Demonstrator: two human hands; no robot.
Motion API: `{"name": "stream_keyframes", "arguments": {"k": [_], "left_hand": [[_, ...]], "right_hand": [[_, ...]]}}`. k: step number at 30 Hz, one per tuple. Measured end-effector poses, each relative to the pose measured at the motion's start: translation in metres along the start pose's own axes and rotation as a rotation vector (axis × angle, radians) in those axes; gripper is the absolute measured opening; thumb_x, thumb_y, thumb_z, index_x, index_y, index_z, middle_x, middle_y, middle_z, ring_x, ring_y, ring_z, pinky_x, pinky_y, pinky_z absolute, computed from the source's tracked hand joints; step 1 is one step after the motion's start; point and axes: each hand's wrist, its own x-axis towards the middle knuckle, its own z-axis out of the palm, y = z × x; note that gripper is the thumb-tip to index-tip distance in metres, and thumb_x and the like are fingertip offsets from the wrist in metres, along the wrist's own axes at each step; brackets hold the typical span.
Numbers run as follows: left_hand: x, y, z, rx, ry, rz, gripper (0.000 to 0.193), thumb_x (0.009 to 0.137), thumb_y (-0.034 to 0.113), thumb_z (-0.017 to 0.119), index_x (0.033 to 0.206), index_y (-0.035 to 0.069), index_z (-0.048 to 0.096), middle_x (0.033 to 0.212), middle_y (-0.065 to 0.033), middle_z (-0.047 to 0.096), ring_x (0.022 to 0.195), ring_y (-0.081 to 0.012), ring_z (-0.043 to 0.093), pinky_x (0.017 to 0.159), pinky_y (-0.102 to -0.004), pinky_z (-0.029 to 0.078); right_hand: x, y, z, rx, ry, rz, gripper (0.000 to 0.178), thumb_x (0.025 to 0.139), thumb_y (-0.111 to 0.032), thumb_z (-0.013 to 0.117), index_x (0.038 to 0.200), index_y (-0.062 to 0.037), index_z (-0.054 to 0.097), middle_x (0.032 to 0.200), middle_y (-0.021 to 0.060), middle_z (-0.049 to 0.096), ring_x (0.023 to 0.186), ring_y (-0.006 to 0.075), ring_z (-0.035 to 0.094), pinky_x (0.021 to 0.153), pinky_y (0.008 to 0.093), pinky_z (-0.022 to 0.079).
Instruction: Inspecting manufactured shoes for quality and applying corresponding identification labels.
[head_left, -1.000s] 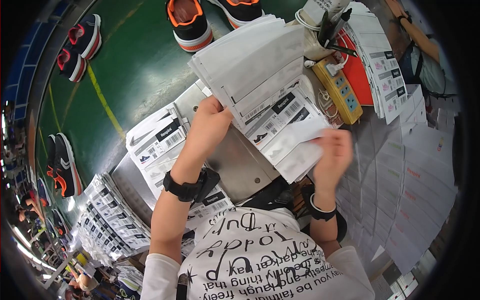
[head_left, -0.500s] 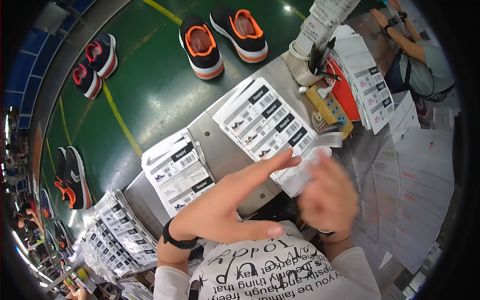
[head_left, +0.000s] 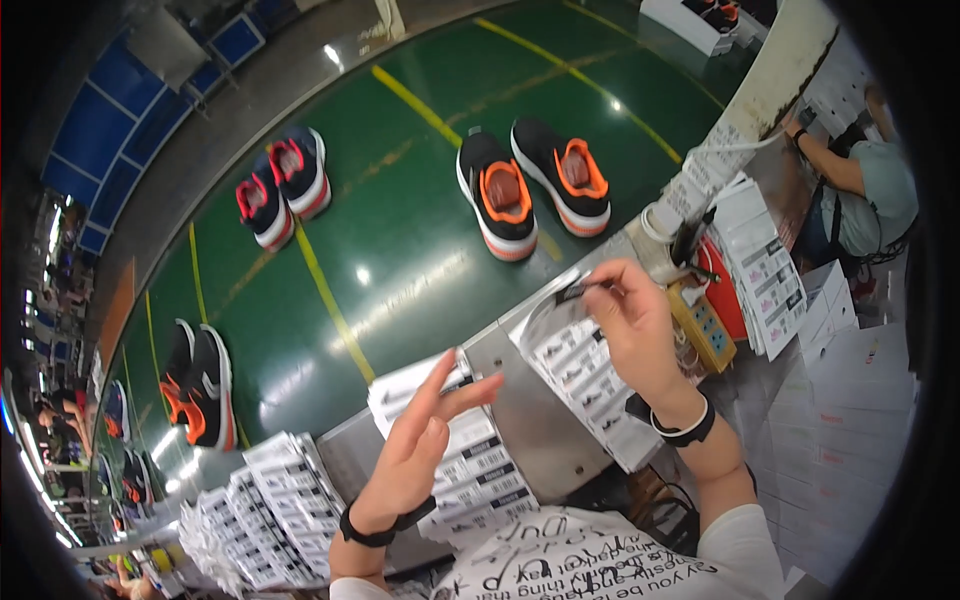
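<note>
My right hand [head_left: 640,335] is over the far end of a stack of printed label sheets [head_left: 590,385]. Its thumb and fingers pinch a label [head_left: 562,300] whose edge curls up off the sheet. My left hand [head_left: 412,455] hovers at another stack of label sheets [head_left: 488,470], fingers stretched apart and holding nothing. Both stacks lie on a metal ledge [head_left: 500,362] beside a green conveyor belt [head_left: 420,310]. Beyond the right stack, a pair of black shoes with orange linings [head_left: 500,205] stands on the belt.
Dark shoes with pink linings [head_left: 300,180] and black-orange shoes [head_left: 205,390] stand farther left on the belt. More label stacks [head_left: 290,490] are at lower left. A yellow power strip [head_left: 708,325] and pens [head_left: 690,240] sit at right, near another person's arm [head_left: 835,165].
My right hand has moved to the far end of the right stack and now pinches a label. My left hand has drawn back to the left stack. The view has shifted, showing more belt.
</note>
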Motion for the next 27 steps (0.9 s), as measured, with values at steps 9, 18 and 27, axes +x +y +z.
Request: {"name": "stream_keyframes", "arguments": {"k": [9, 18, 27], "left_hand": [[0.142, -0.009, -0.179, 1.250, 0.463, 0.208, 0.070, 0.091, 0.027, 0.062, 0.147, 0.001, 0.029, 0.142, -0.0288, 0.039, 0.130, -0.0377, 0.042, 0.103, -0.0457, 0.038], [0.273, -0.029, -0.298, 1.580, 0.706, -0.410, 0.084, 0.076, 0.048, 0.071, 0.148, 0.029, 0.031, 0.143, -0.0355, 0.032, 0.136, -0.0581, 0.018, 0.102, -0.0740, 0.017], [0.210, 0.010, -0.302, 1.032, 0.186, -0.659, 0.045, 0.066, 0.041, 0.082, 0.086, 0.002, 0.072, 0.078, -0.0030, 0.067, 0.076, -0.0129, 0.063, 0.070, -0.0278, 0.049]], "right_hand": [[0.186, 0.101, -0.056, -0.286, 0.592, -0.088, 0.036, 0.084, -0.015, 0.072, 0.109, -0.0025, 0.051, 0.096, 0.0106, 0.062, 0.087, 0.0193, 0.059, 0.079, 0.0357, 0.048], [0.188, 0.094, -0.043, -0.998, 0.724, -0.255, 0.082, 0.073, -0.017, 0.079, 0.139, -0.0009, 0.033, 0.131, 0.0236, 0.036, 0.124, 0.0395, 0.034, 0.106, 0.0480, 0.028], [0.049, 0.018, 0.018, -0.723, 0.109, -0.242, 0.065, 0.080, -0.008, 0.072, 0.134, 0.0016, 0.038, 0.127, 0.0186, 0.045, 0.117, 0.0332, 0.047, 0.094, 0.0399, 0.043]]}}
